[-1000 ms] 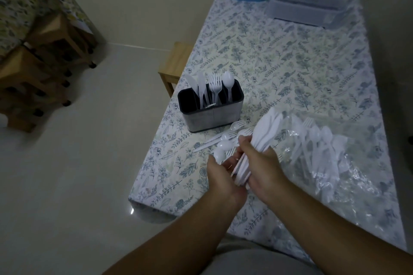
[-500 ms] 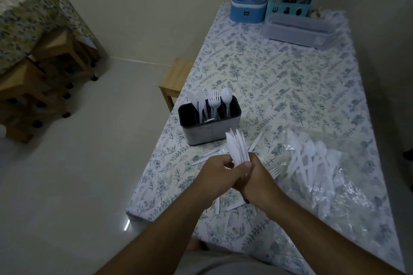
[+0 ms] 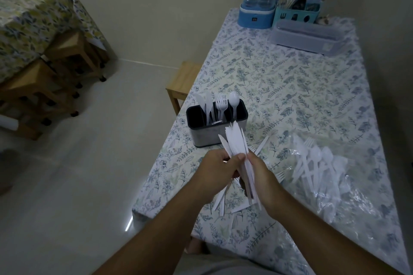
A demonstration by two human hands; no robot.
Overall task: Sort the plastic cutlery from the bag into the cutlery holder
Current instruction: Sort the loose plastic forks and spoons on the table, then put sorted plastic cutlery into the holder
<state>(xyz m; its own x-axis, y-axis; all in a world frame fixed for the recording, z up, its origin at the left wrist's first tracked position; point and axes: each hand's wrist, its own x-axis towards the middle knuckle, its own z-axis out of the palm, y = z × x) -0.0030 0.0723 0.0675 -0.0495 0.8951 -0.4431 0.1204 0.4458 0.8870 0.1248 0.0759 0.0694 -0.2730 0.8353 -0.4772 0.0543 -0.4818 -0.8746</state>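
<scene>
Head view, change: the bundle of white knives (image 3: 237, 143) stands more upright than a second ago, when it slanted off to the right; both hands stay closed on it.
Knives: a fanned bunch, tips up and away from the person, handles running down between the two palms; held above the near part of the worktop (image 3: 290, 87), just in front of the cutlery holder (image 3: 215, 125).
Left hand (image 3: 218, 173): fingers curled round the bunch from the left, thumb pressed across its front.
Right hand (image 3: 260, 177): wrapped round the handles from the right, touching the left hand.
Cutlery holder: dark-lined metal box beyond the hands, with knives, forks and a spoon standing in separate compartments.
Loose pieces: a few white utensils (image 3: 223, 200) lie flat on the worktop under the hands (kinds hard to tell).
Bag (image 3: 330, 176): clear plastic, lying open to the right of the hands, more white cutlery inside.
Far end: a blue box (image 3: 256, 14), a teal caddy (image 3: 296, 15) and a clear lidded container (image 3: 308, 37).
</scene>
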